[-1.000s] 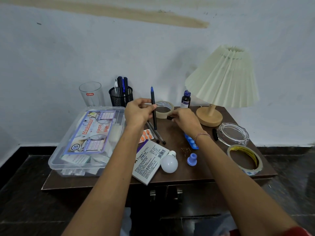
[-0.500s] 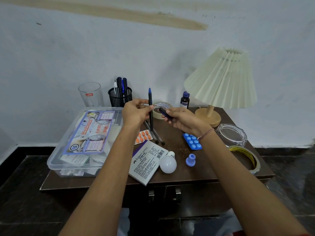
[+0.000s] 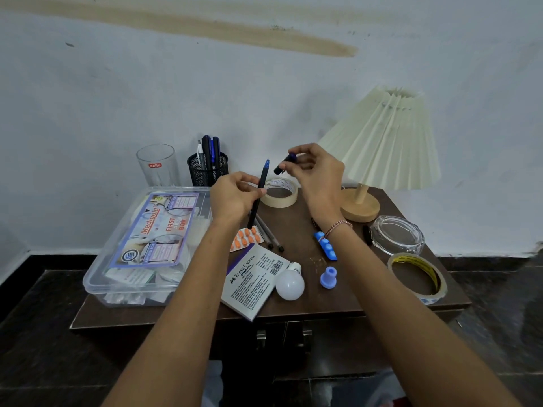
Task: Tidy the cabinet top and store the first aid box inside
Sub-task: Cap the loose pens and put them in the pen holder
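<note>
L hand [image 3: 232, 198] curled round black pen [image 3: 258, 201], blue tip up. R hand [image 3: 318, 174] pinches pen cap [image 3: 283, 165] near the tip, not touching. First aid box [image 3: 147, 245]: clear plastic w/ lid, label "Medigold FIRST AID BOX", on bench [image 3: 299, 230] left end. Glass [image 3: 157, 165] behind reads "cello". White carton [image 3: 252, 280] mid-bench: "FABER-CASTELL STAMP PAD".

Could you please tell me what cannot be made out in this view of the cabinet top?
Head view:
pen cap, half hidden by fingers of the right hand.
blue blister pack, partly covered by that wrist.
stamp pad box, print too small to read.
first aid box, contents mostly covered by its label.
</note>
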The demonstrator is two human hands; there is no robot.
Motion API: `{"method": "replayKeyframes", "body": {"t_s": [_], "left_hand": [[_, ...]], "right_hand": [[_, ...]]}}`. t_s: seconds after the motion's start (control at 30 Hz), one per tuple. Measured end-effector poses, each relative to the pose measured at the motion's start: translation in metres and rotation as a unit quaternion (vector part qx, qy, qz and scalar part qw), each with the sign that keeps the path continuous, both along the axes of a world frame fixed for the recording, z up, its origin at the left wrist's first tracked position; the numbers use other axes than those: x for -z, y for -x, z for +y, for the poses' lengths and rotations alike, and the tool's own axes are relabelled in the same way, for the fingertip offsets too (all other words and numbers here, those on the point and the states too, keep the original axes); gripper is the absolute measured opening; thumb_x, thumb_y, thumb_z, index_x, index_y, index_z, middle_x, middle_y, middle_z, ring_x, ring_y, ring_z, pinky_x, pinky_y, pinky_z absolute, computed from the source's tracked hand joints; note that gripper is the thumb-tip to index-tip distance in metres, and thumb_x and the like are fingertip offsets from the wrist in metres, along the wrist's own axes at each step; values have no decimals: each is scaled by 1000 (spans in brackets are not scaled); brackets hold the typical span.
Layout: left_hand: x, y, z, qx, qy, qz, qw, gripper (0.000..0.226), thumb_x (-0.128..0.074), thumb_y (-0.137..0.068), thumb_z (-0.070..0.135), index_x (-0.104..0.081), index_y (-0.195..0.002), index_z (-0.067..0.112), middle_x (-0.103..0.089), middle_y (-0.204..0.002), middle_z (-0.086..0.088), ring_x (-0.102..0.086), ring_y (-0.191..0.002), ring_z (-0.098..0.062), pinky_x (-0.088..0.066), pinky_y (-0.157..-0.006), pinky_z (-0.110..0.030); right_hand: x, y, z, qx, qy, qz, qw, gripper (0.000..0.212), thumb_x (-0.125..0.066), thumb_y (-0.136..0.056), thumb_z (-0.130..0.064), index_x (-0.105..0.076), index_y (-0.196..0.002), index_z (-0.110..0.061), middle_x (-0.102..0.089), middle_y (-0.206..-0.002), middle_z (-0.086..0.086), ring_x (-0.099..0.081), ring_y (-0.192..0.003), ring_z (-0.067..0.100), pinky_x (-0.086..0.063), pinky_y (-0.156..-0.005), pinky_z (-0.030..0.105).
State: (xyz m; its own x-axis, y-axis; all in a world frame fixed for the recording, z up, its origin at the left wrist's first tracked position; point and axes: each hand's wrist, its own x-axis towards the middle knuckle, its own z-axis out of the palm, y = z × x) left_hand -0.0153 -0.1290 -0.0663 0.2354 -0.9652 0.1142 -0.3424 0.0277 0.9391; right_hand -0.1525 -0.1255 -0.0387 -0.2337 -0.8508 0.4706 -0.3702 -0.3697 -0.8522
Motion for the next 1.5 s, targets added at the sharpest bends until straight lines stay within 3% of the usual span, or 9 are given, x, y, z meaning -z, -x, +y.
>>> {"method": "replayKeyframes", "body": {"t_s": [0.07,0.27,0.47,0.7,1.07,1.17,1.3,1.4,1.5], "left_hand": [[-3,-3,0,-10,13,8,1000,19,-80,-73,15,-67,-84,22,-63,-66,5,-62,-69,-15,-56,-82,-41],[-8,-6,3,-4,25,-3,1000,18,-80,-72,14,-68,-83,22,-65,-71,3,-66,-78,-19,-55,-84,-38],[-9,0,5,18,34,-48,998,20,-80,-72,14,-72,-90,16,-62,-67,9,-56,-63,-1,-51,-76,-26],[-10,1,4,17,38,-65,997,21,-80,-72,14,-73,-91,15,-61,-68,8,-55,-62,1,-49,-68,-19],[-13,2,6,22,48,-46,998,20,-81,-70,16,-74,-89,18,-67,-74,2,-63,-74,-11,-55,-82,-32],[-14,2,7,29,53,-47,997,20,-81,-72,18,-74,-91,19,-65,-71,8,-60,-69,-2,-53,-78,-26],[-15,4,8,36,57,-45,997,24,-80,-72,18,-74,-95,17,-67,-73,6,-59,-68,1,-49,-71,-18],[-16,3,7,37,56,-33,997,34,-81,-71,15,-71,-104,16,-71,-77,1,-65,-73,-7,-50,-81,-23],[-16,2,7,32,51,-36,998,33,-81,-71,16,-72,-102,16,-72,-78,-1,-66,-75,-11,-51,-84,-26]], "right_hand": [[-9,1,2,-6,26,-36,999,22,-75,-75,-5,-70,-96,-9,-65,-68,-2,-63,-65,11,-55,-73,22],[-21,6,3,28,73,-78,994,25,-68,-83,-6,-69,-108,-10,-66,-71,-7,-67,-68,12,-57,-77,24],[-18,8,2,20,57,-97,993,23,-69,-82,-5,-69,-105,-6,-69,-77,2,-69,-69,9,-58,-75,23],[-18,9,1,-6,33,-69,997,24,-69,-82,-3,-69,-106,-4,-68,-75,4,-64,-59,-2,-55,-71,14],[-13,6,0,-20,10,-27,999,25,-68,-82,-3,-70,-106,-6,-66,-68,-7,-64,-61,2,-57,-78,23],[-9,4,-1,-28,-4,-13,1000,28,-67,-83,-4,-67,-111,-7,-65,-68,-7,-65,-64,5,-57,-81,27],[-6,2,-1,-28,-6,-3,1000,28,-68,-83,-5,-66,-111,-11,-65,-68,-5,-66,-66,7,-57,-78,23],[-3,3,-3,-39,-2,4,999,25,-68,-83,-5,-68,-106,-13,-65,-68,-8,-66,-66,4,-57,-78,23],[-2,6,-5,-82,-20,62,995,38,-68,-83,-7,-64,-119,-18,-67,-74,-2,-64,-68,5,-54,-78,18]]}}
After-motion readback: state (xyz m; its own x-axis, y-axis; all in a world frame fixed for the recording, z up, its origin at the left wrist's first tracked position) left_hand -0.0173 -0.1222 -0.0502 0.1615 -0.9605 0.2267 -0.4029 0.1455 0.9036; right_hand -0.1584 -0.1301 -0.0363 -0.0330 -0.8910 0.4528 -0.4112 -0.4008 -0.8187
